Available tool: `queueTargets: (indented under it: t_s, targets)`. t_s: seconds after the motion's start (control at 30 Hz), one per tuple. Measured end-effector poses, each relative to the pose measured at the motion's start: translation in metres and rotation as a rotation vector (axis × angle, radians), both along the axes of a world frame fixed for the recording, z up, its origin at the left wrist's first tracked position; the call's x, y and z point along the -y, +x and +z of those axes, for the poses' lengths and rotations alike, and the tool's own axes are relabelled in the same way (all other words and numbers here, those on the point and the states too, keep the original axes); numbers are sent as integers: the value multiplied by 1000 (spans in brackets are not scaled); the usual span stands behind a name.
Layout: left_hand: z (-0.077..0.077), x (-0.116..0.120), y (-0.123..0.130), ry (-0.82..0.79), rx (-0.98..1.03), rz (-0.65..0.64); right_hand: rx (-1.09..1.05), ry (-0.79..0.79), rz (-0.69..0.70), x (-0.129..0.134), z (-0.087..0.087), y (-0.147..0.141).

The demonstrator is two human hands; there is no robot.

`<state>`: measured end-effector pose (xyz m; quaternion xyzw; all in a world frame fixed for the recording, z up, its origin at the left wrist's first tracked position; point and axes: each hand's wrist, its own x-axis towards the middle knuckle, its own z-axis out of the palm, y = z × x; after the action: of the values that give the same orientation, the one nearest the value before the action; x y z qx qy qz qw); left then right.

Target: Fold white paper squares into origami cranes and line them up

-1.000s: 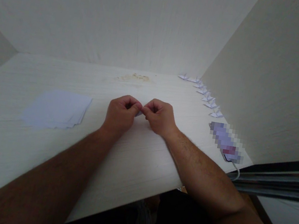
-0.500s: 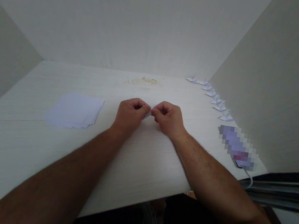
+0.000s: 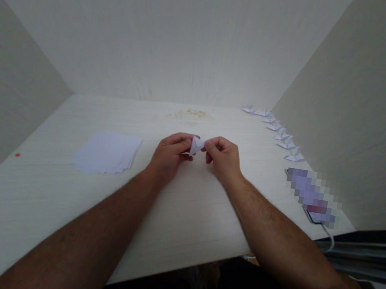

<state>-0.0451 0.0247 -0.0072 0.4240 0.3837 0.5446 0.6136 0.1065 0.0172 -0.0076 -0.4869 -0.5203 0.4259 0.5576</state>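
Observation:
A small folded piece of white paper (image 3: 196,145) is held between my two hands, just over the middle of the table. My left hand (image 3: 173,153) grips its left side, thumb on top and fingers behind and below. At the right end, my right hand (image 3: 223,156) pinches the paper's narrow tip between thumb and forefinger. The paper shows a triangular face with crease lines. Part of it is hidden by the fingers.
A stack of white paper sheets (image 3: 108,153) lies at the left. Several folded paper cranes (image 3: 283,137) line the right wall. A phone (image 3: 311,197), its screen blurred out, lies at the right with a white cable (image 3: 329,238). Crumb-like bits (image 3: 192,113) are near the back wall.
The folded paper has come into fuller view, turned so a triangular face shows. My left fingers have spread wider around it. The whole view has shifted slightly.

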Motion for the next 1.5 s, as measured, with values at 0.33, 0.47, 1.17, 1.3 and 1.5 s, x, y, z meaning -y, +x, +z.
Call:
queueTargets:
  t_s: [0.33, 0.47, 1.17, 1.3, 1.5]
  targets:
    - [5, 3, -1, -71, 148, -143, -3, 46, 36, -2, -4, -1]
    - [7, 3, -1, -85, 158, -142, 12, 41, 36, -2, -5, -2]
    - [-2, -1, 1, -43, 139, -44, 234, 263, -41, 5, -2, -1]
    - [-3, -1, 1, -30, 126, -38, 197, 240, -39, 5, -3, -2]
    - [0, 1, 3, -38, 111, -53, 173, 190, -11, 4, -6, -1]
